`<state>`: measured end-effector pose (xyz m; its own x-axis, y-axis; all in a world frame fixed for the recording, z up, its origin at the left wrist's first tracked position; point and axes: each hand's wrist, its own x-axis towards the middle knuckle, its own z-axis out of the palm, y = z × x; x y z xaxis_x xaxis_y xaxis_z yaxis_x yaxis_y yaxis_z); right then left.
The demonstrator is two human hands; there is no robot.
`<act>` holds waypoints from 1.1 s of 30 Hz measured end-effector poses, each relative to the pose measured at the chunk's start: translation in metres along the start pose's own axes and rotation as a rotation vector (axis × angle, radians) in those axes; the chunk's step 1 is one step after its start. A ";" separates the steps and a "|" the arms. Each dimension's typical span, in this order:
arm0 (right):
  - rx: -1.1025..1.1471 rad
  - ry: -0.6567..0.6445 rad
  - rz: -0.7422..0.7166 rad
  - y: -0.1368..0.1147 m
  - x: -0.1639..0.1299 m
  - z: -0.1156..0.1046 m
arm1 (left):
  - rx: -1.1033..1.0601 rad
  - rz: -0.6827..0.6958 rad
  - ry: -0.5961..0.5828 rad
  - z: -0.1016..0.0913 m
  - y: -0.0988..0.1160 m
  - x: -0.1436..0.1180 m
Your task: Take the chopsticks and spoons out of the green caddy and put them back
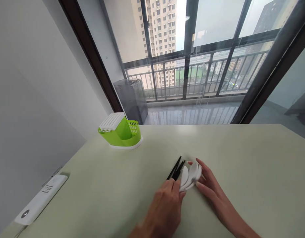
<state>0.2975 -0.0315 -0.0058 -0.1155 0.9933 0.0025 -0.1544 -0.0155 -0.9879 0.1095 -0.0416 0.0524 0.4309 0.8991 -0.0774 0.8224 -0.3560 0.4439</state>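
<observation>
My left hand (167,201) is closed around a bunch of utensils. Black chopsticks (176,169) poke out past its knuckles, pointing away from me. White spoons (190,176), several of them overlapping, fan out from the thumb side of the same hand, bowls toward the right; their handles are hidden in the grip. My right hand (209,185) cups the spoon bowls from the right, its thumb at the near edge and a fingertip showing behind them. The outermost bowl is slightly blurred.
On the pale green tabletop (98,195), a green and white plastic utensil holder (124,142) stands at the back left. A white power strip (43,198) lies along the left edge by the wall. Glass doors (182,112) rise beyond the table's far edge.
</observation>
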 end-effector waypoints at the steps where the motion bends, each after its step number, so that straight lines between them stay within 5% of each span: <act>1: -0.001 0.013 0.013 -0.002 0.001 -0.002 | 0.032 0.026 -0.026 0.001 0.006 0.003; 12: -0.150 0.254 0.090 0.000 0.012 -0.016 | 0.168 0.131 -0.257 0.004 0.051 0.030; 23: -0.062 0.265 0.153 -0.013 0.011 -0.024 | 0.020 0.237 -0.051 0.036 0.060 0.029; 27: -0.219 0.297 0.096 -0.006 0.013 -0.034 | 0.011 0.275 0.053 0.017 0.046 0.024; 33: -0.498 0.225 0.025 0.004 0.014 -0.037 | 0.154 0.212 0.566 -0.064 -0.031 0.038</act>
<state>0.3317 -0.0130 -0.0159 0.1077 0.9942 -0.0012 0.3354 -0.0374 -0.9413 0.0763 0.0201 0.0926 0.3616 0.7855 0.5023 0.8028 -0.5363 0.2608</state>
